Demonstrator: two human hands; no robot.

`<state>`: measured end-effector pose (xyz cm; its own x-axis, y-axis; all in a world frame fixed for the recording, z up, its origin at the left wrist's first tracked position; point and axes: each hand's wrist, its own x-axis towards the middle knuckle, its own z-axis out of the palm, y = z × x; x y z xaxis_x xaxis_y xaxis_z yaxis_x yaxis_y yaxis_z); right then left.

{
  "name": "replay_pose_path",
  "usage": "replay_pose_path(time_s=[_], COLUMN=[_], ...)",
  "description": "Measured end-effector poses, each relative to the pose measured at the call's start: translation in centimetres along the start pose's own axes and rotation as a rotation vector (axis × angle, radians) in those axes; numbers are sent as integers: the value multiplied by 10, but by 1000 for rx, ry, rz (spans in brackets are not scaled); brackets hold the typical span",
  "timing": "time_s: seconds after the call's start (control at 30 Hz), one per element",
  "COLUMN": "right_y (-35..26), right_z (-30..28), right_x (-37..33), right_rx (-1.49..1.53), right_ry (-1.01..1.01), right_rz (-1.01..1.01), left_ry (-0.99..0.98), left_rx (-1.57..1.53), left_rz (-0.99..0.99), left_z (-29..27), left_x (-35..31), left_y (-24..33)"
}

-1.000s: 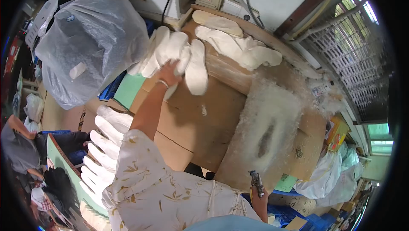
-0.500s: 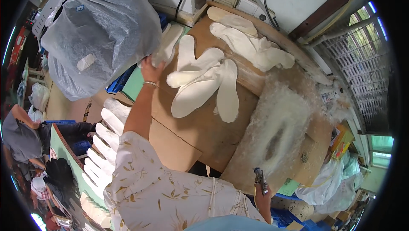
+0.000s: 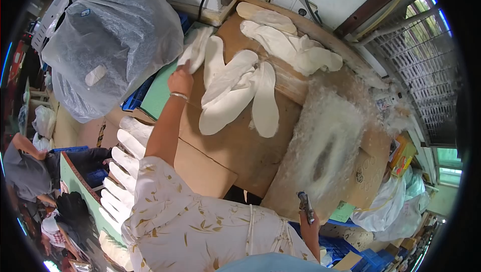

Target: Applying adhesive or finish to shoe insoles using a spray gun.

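Observation:
My left hand (image 3: pixel 181 80) is at the near end of a white shoe insole (image 3: pixel 198 45) beside the plastic-covered pile. Its fingers are closed on that end, and the insole is slightly blurred. Just to the right, several white insoles (image 3: pixel 226 112) lie overlapping on the brown board (image 3: pixel 240 156). My right hand (image 3: pixel 310 227), low at the right, is wrapped round a small metal spray gun (image 3: pixel 304 205). The gun's head points up toward a worktop patch (image 3: pixel 328 146) crusted with whitish fibres or dried residue.
More insoles (image 3: pixel 290 44) lie along the back edge. A large bulging plastic bag (image 3: pixel 115 41) stands back left. White insoles (image 3: pixel 123 171) fan out by my left arm. A metal grille (image 3: pixel 418 66) and plastic bags (image 3: pixel 388 209) are at right. Another person (image 3: pixel 30 166) is far left.
My left hand has shifted from lying spread on the insoles to gripping one end. A crosswise insole on the middle pile has changed position. The view has shifted slightly; my right hand still holds the spray gun.

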<state>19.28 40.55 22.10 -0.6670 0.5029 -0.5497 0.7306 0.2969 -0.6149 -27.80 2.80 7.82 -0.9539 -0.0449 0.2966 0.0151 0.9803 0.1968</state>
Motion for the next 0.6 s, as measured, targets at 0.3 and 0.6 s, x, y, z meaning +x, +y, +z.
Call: replay_pose_path(time_s=[0.3, 0.6], right_y=[12, 31], right_z=[-12, -26], right_x=[-4, -19], right_rx=[26, 24], right_ry=[3, -12], right_rz=[-56, -128], left_ry=[7, 29], left_rx=[-178, -12], left_rz=[97, 79], left_z=[-69, -136], left_x=[-163, -77], left_y=[35, 80])
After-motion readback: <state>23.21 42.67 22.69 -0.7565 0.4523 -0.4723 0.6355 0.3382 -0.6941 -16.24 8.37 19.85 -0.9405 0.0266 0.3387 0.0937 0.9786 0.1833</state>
